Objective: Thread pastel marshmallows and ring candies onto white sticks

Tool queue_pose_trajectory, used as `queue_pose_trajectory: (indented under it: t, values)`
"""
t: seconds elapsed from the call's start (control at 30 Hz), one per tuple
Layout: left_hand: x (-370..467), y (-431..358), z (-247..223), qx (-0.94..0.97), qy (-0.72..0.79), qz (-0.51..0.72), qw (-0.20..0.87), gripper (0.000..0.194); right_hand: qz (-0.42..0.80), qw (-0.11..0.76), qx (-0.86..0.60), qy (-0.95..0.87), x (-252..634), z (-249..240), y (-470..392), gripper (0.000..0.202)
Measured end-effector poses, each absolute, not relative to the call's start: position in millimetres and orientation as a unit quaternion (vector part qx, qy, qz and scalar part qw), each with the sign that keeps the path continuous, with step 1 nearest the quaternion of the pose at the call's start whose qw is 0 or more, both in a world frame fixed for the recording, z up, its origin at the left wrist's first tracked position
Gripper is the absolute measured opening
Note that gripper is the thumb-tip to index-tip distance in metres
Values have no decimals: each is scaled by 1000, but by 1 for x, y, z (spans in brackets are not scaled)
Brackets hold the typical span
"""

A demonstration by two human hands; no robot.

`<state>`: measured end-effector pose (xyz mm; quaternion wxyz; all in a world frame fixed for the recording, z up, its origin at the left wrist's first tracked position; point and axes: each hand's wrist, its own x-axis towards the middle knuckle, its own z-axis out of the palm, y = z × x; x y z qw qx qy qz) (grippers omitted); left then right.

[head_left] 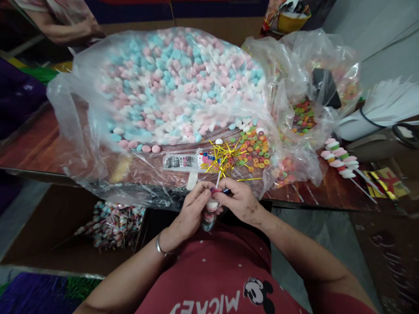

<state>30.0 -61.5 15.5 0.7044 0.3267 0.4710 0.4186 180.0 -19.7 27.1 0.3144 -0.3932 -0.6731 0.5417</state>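
In front of my chest, both hands are closed round a wrapped marshmallow skewer (pixel 209 218), its white stick (pixel 218 179) pointing away from me. My left hand (pixel 194 207) grips the wrapper from the left. Pinched at the wrapper's neck, my right hand (pixel 244 203) meets it from the other side. A small dark shiny bit (pixel 226 191) shows at the right fingertips; I cannot make out what it is. Just beyond lie loose gold twist ties (pixel 225 155) and a stack of printed clear bags (pixel 180 162).
A big clear bag of pink, blue and white marshmallows (pixel 183 83) covers much of the table. Ring candies (pixel 257 150) lie beside it. Finished skewers (pixel 340 159) and white sticks (pixel 393 102) are at right. A cardboard box (pixel 36 231) holds wrapped skewers. Another person's arm (pixel 62 28) is at upper left.
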Motion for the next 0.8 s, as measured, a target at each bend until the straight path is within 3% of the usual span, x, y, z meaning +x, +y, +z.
queue_pose_trajectory:
  t: [0.17,0.27,0.4,0.53,0.7,0.8]
  values:
    - [22,-60,22,226,423,444,756,36,583,321,-345,-662,187,24,-17,13]
    - [13,-56,19,224,393,371,811,36,599,298,-272,-692,192,21,-12,30]
    - [4,-54,10,211,307,249,894,36,519,271,-165,-794,196,16,-7,23]
    - [-1,-55,7,208,247,233,917,40,387,329,-154,-848,199,16,-9,33]
    - [-3,-56,14,218,257,178,924,38,370,322,-143,-860,198,19,-15,33]
    - [-2,-52,20,237,297,216,899,30,352,342,-241,-837,197,18,-18,25]
